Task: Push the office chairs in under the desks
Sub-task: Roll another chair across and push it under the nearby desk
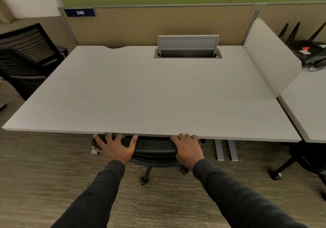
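A black mesh office chair point(153, 147) stands right at the front edge of a pale grey desk point(141, 90), with its seat hidden under the desktop. Only the top of its backrest and part of its wheeled base point(146, 176) show. My left hand point(115, 148) lies flat on the left end of the backrest top, fingers spread. My right hand point(187, 148) rests on the right end, fingers curled over the top edge.
A second black chair point(30, 58) stands left of the desk. A white divider panel point(269, 60) separates a neighbouring desk point(307, 107) holding a phone point(310, 53). Another chair's base point(285, 167) is at the right. An open cable hatch point(187, 48) sits at the desk's back.
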